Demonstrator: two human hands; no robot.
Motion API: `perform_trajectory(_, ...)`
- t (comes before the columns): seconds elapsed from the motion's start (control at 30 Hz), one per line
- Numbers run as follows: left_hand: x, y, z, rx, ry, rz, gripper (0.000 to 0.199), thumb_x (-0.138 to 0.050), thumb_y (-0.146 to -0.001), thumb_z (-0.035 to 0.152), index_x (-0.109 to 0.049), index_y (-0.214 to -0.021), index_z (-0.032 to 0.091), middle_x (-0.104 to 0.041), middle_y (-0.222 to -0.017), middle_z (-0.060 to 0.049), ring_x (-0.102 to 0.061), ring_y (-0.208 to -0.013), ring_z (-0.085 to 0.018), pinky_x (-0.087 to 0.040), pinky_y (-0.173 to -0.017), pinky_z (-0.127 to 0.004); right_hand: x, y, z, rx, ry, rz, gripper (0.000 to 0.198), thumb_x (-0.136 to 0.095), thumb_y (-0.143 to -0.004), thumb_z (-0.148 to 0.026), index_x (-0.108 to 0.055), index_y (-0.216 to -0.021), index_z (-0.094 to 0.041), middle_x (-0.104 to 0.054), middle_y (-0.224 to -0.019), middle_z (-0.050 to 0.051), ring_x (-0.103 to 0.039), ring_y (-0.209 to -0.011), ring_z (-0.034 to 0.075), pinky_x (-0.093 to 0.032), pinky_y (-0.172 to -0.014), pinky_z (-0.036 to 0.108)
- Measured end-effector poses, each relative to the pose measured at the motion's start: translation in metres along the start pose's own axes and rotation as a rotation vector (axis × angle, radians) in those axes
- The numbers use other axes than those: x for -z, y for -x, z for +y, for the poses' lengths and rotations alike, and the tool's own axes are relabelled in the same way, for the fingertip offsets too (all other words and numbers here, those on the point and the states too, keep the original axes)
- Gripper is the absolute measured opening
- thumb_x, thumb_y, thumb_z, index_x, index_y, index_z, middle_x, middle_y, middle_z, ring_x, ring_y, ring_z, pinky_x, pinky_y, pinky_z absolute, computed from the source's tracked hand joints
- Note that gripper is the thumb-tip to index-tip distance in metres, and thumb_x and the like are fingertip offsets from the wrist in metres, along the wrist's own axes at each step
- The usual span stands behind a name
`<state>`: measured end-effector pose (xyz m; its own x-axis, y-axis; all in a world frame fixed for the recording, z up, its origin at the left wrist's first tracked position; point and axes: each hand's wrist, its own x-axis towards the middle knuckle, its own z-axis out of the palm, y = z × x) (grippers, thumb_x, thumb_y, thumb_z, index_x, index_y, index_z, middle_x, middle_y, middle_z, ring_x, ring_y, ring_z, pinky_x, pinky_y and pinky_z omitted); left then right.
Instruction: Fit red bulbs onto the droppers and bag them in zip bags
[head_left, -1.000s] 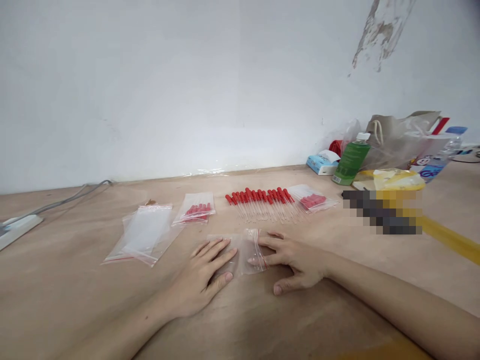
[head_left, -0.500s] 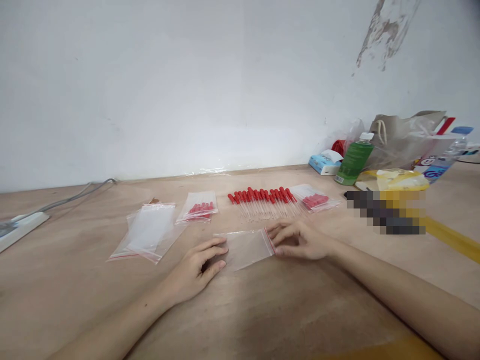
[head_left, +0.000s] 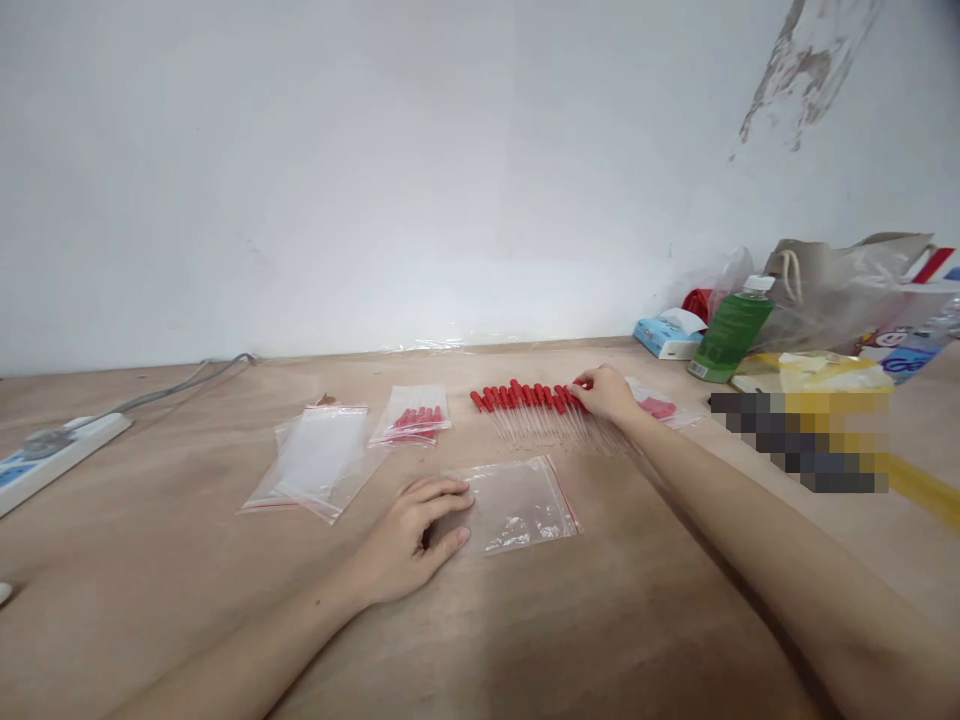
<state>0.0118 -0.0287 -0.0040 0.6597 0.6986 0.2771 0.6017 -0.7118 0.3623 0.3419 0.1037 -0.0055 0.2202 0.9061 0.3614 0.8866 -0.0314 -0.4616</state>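
A clear zip bag lies flat on the wooden table, its red-lined edge to the right. My left hand rests at the bag's left edge, fingertips touching the plastic, thumb and fingers apart. Farther back, several droppers with red bulbs and clear thin stems lie side by side in a row. At the row's right end my right hand pinches the red bulb of a dropper; the fingers partly cover it. Behind that hand, a bag with red bulbs inside is partly hidden.
Another bag with red bulbs lies left of the row. Flat zip bags overlap farther left, near a power strip. At back right stand a green bottle, a tissue pack and plastic bags.
My right hand has let go of the zip bag's red-lined edge and moved back to the droppers' right end. My left hand stays at the bag; the view has shifted slightly.
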Motion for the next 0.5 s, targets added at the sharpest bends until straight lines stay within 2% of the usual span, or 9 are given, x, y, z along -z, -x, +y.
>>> perform_trajectory(0.1,-0.001,-0.001,0.0,0.001,0.012,0.009,0.033,-0.047,-0.084,0.031,-0.055,-0.115,0.025,-0.054,-0.12,-0.005,-0.046,-0.113,-0.021,-0.038,-0.097,-0.041,0.006,-0.003,-0.003,-0.047,-0.044,0.028,0.019,-0.056,-0.072,-0.031,-0.064,-0.076,-0.014,-0.063,-0.076,0.009,-0.058,-0.072,0.019,-0.042,-0.065,0.029)
perform_trajectory(0.2,-0.001,-0.001,-0.001,0.009,0.013,0.023,0.033,-0.047,-0.084,0.032,-0.054,-0.115,0.024,-0.053,-0.121,-0.005,-0.046,-0.114,-0.021,-0.038,-0.097,-0.041,0.023,-0.002,-0.009,-0.065,-0.108,0.101,0.02,-0.049,-0.077,-0.03,-0.058,-0.081,-0.013,-0.063,-0.076,0.008,-0.058,-0.07,0.017,-0.042,-0.064,0.028)
perform_trajectory(0.27,0.0,0.0,-0.002,0.024,0.004,0.027,0.034,-0.046,-0.084,0.032,-0.054,-0.116,0.024,-0.052,-0.123,-0.006,-0.046,-0.115,-0.021,-0.038,-0.097,-0.042,0.036,0.007,-0.014,-0.058,-0.282,0.172,0.02,-0.046,-0.08,-0.032,-0.053,-0.085,-0.014,-0.062,-0.073,0.006,-0.057,-0.064,0.015,-0.043,-0.061,0.027)
perform_trajectory(0.33,0.0,0.0,-0.002,0.04,-0.01,0.018,0.035,-0.044,-0.085,0.031,-0.053,-0.117,0.023,-0.051,-0.125,-0.006,-0.045,-0.116,-0.021,-0.037,-0.098,-0.042,0.044,0.023,-0.019,-0.081,-0.557,0.193,0.02,-0.046,-0.08,-0.036,-0.048,-0.084,-0.016,-0.059,-0.066,0.003,-0.055,-0.054,0.013,-0.043,-0.054,0.025)
perform_trajectory(0.43,0.001,-0.001,-0.002,0.058,-0.027,0.001,0.035,-0.043,-0.085,0.031,-0.053,-0.118,0.021,-0.049,-0.127,-0.006,-0.044,-0.117,-0.02,-0.036,-0.099,-0.041,0.043,0.057,-0.022,-0.206,-0.918,0.072,0.02,-0.051,-0.078,-0.038,-0.043,-0.078,-0.02,-0.054,-0.06,-0.002,-0.053,-0.047,0.011,-0.044,-0.048,0.024)
perform_trajectory(0.5,0.002,-0.001,-0.001,0.068,-0.034,0.002,0.035,-0.043,-0.085,0.031,-0.054,-0.117,0.021,-0.05,-0.127,-0.005,-0.044,-0.117,-0.02,-0.036,-0.1,-0.04,0.035,0.078,-0.022,-0.267,-1.053,-0.013,0.023,-0.057,-0.074,-0.038,-0.043,-0.076,-0.02,-0.053,-0.061,-0.002,-0.055,-0.049,0.011,-0.046,-0.047,0.023)
